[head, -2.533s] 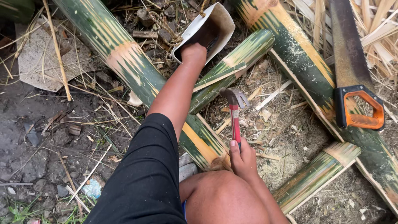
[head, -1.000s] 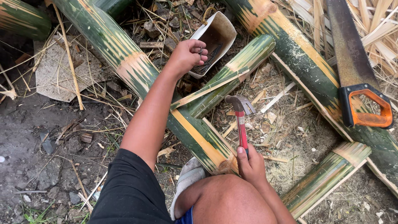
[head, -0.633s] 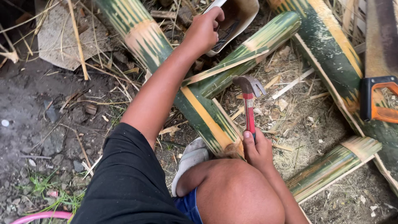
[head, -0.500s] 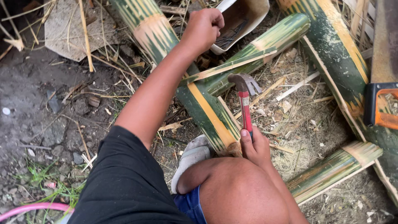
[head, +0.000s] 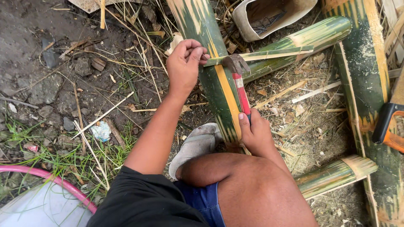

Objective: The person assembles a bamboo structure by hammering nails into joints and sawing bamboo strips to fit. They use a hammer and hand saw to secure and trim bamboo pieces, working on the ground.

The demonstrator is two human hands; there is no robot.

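Since a moment ago, our left hand (head: 184,63) has come back from the cut container of nails (head: 269,17) and now pinches what seems a nail, too small to be sure, against the thin bamboo strip (head: 269,54) lying across the thick bamboo pole (head: 210,63). Our right hand (head: 256,134) is closed round the red-handled claw hammer (head: 238,80), its head just beside those fingers. A glancing blow could catch them, we judge. Bare ground, scattered with splinters and sawdust; an orange-handled saw (head: 389,128) far right.
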